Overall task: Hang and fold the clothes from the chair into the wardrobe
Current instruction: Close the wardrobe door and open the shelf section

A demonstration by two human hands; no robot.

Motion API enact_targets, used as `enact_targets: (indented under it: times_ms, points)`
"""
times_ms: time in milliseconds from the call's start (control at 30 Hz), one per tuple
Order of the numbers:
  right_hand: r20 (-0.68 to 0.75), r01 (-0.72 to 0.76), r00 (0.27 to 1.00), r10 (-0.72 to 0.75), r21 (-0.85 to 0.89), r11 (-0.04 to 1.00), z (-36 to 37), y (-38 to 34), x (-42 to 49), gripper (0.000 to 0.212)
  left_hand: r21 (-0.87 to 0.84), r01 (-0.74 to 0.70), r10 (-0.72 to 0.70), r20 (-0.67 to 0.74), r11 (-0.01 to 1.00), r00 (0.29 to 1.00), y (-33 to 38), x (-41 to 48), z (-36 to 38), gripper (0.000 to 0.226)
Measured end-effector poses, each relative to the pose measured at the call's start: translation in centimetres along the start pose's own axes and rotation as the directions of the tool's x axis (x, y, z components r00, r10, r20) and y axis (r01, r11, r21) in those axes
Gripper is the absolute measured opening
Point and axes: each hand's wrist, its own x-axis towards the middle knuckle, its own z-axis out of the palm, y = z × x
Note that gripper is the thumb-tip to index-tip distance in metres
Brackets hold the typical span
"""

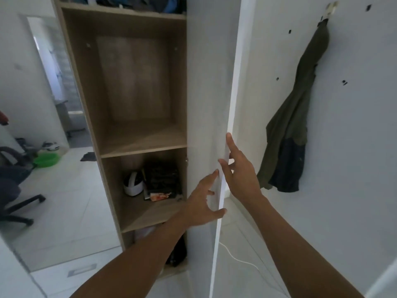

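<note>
The left grip (199, 203) lies flat against the inner face of the wardrobe's door (204, 82). Its fingers are spread and nearly straight, and its thumb reaches the door's front edge. It is released and clasps nothing. The right grip (240, 171) is just above and to the right of it, on the other side of that edge. Its fingers point up along the outer side and its thumb crosses onto the inner face, all nearly straight, so it touches the door rather than clenches it. The two grips are close but apart, with the door's edge between them.

The wardrobe (141, 147) stands open to the left of the left grip. Level with that grip, in a lower compartment, a white helmet (133, 183) sits beside a dark bundle (161, 177); what the bundle is cannot be told. Far above both grips, at the wardrobe's top, are dark and blue clothes (154, 4).

The chair (12, 186) is well to the left of the left grip, on the floor (71, 190), with something dark on its seat; whether that is clothing cannot be told. Beyond it is a green basin (46, 159). To the right of the right grip an olive jacket (300, 104) hangs from a wall hook (330, 7), apart from the door. Below the right grip a white cable (234, 257) runs over the floor.
</note>
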Motion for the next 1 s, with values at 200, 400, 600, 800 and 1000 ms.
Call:
enact_targets:
  times_ms: [200, 400, 600, 800, 1000]
  points:
    - [-0.013, -0.046, 0.999, 0.046, -0.008, 0.999, -4.3, 6.7, 1.8, 0.074, 0.026, 0.035, -0.035, -0.001, 0.999, 0.999, 1.8, 5.3, 6.2, 0.112]
    - [0.004, -0.029, 1.0, 0.029, 0.056, 0.998, -6.9, 12.3, 4.0, 0.084, 0.063, 0.075, -0.077, 0.032, 0.995, 0.996, 2.8, 9.3, 9.5, 0.116]
    - [0.081, -0.031, 0.996, 0.021, 0.115, 0.993, -7.7, 14.6, 4.9, 0.074, 0.079, 0.071, -0.072, 0.007, 0.994, 0.997, 2.0, 10.9, 10.8, 0.117]
    - [-0.142, -0.004, 0.99, -0.002, -0.044, 0.999, -6.4, 14.5, 3.4, 0.051, -0.033, 0.131, -0.132, -0.029, 0.991, 0.991, 2.0, 9.8, 10.9, 0.104]
    - [-0.125, 0.239, 0.963, -0.238, -0.004, 0.971, -3.0, 11.8, -2.2, 0.043, 0.082, 0.363, -0.361, -0.033, 0.928, 0.932, -0.5, 5.9, 8.9, 0.085]
